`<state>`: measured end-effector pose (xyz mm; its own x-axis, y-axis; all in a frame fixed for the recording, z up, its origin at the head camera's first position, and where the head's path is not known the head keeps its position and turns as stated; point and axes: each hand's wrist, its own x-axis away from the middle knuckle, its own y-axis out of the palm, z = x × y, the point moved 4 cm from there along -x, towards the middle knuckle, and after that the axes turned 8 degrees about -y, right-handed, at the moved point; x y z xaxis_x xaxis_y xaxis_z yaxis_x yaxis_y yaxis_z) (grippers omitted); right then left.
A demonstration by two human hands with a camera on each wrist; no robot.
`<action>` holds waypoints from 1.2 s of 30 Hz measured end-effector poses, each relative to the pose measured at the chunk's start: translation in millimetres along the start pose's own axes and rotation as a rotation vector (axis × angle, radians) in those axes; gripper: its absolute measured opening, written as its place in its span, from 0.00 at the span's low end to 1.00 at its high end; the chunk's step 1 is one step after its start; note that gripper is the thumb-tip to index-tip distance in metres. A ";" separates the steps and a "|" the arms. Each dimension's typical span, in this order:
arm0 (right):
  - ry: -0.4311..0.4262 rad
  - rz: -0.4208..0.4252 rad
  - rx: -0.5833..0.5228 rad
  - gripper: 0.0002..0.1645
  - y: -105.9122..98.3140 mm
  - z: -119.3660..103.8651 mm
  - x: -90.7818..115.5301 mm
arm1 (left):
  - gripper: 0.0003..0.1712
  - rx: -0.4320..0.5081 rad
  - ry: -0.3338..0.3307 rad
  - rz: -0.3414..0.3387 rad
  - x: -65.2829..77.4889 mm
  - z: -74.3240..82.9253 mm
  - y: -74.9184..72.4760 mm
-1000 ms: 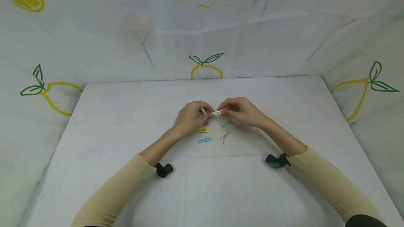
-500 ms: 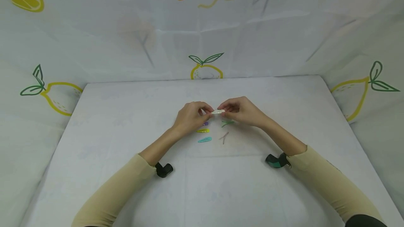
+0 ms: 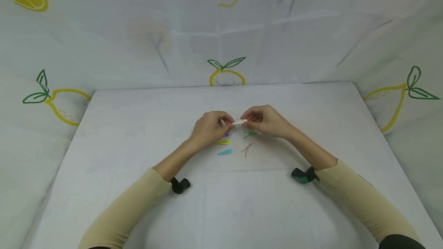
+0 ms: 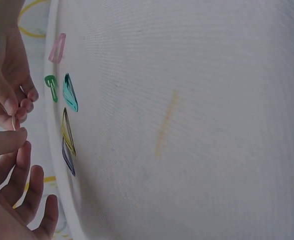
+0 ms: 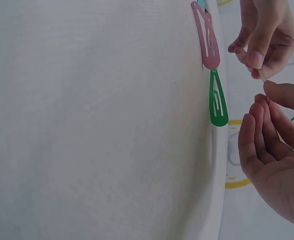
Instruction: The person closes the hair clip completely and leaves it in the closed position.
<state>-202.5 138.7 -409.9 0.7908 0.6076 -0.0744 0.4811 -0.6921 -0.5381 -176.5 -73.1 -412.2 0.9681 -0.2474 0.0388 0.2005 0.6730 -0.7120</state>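
A white snap hair clip (image 3: 239, 122) spans the gap between the two hands, above the far middle of the table. My left hand (image 3: 210, 128) pinches its left end between thumb and fingers. At its other end, my right hand (image 3: 264, 120) has thumb and fingertips around the clip. Seen from the left wrist, the clip is a thin pale edge (image 4: 14, 121) between the fingertips. Below the hands lie a purple clip (image 3: 226, 135), partly hidden by the left hand, a yellow clip (image 3: 223, 142), a turquoise clip (image 3: 225, 152), a green clip (image 3: 250, 135) and a pink clip (image 5: 207, 40).
The clips lie in two loose columns on a white-covered table (image 3: 242, 210). The green and pink ones look spread open in the head view. A white cloth with lemon prints (image 3: 226, 78) surrounds the table's back and sides. Dark wrist cameras (image 3: 180, 186) jut from the sleeves.
The white clip has turned slightly between the fingers, its right end now higher and more exposed. Both hands stay nearly in place, and the clips on the table have not moved.
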 end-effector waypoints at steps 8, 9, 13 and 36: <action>0.010 -0.004 0.043 0.09 -1.2 -2.1 0.3 | 0.06 -0.021 -0.020 0.003 0.0 -0.5 1.1; 0.013 -0.005 0.046 0.09 -1.3 -2.2 0.4 | 0.06 -0.023 -0.022 0.002 -0.1 -0.6 1.4; 0.016 -0.011 0.068 0.09 -1.9 -1.4 1.4 | 0.05 -0.037 -0.028 -0.009 -0.4 -1.0 2.9; 0.007 -0.038 0.102 0.08 -1.2 -0.2 1.4 | 0.04 -0.074 -0.043 -0.047 -0.4 -1.2 5.7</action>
<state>-201.9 140.3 -409.2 0.7754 0.6297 -0.0466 0.4702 -0.6252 -0.6229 -176.0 -70.0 -417.1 0.9637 -0.2465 0.1021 0.2357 0.6072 -0.7588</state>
